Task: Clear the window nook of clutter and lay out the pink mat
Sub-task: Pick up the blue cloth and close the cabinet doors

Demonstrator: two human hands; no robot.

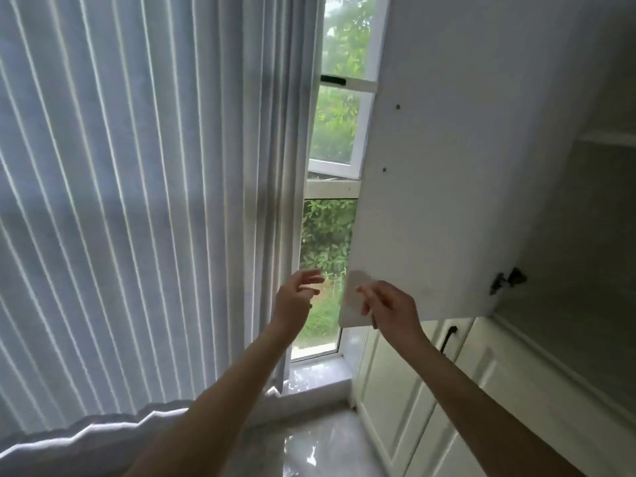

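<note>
Two bare hands are raised in front of a narrow strip of window, and the scene reads from the curtain on the left to the cupboards on the right. A pale grey-blue pleated curtain point(137, 201) fills the whole left half, hanging from the top down to a bunched hem low in the bottom left corner. To its right the window point(334, 139) shows white frames and green leaves outside, with a black catch on the upper bar. Below the glass lies the glossy grey marble sill of the window nook point(316, 376), reflecting light, and it runs on toward the camera as a shiny surface at the bottom edge. The left hand point(296, 297) is held up in the air just in front of the curtain's right edge, fingers loosely spread and slightly bent, grasping nothing. Just beside it, the right hand point(389, 308) reaches to the lower left corner of an open white cupboard door point(447, 166); its fingers lie against that corner, but motion blur there means I cannot tell whether they pinch the edge or only touch it. The door hangs swung out over the window, with two small holes on its inner face and a dark hinge point(507, 280) at its lower right. Behind it the cupboard interior is shadowed, with a shelf edge high at the far right. Beneath stand cream panelled lower cabinets point(413, 401) with a black handle point(449, 339). The pink mat is not in view.
</note>
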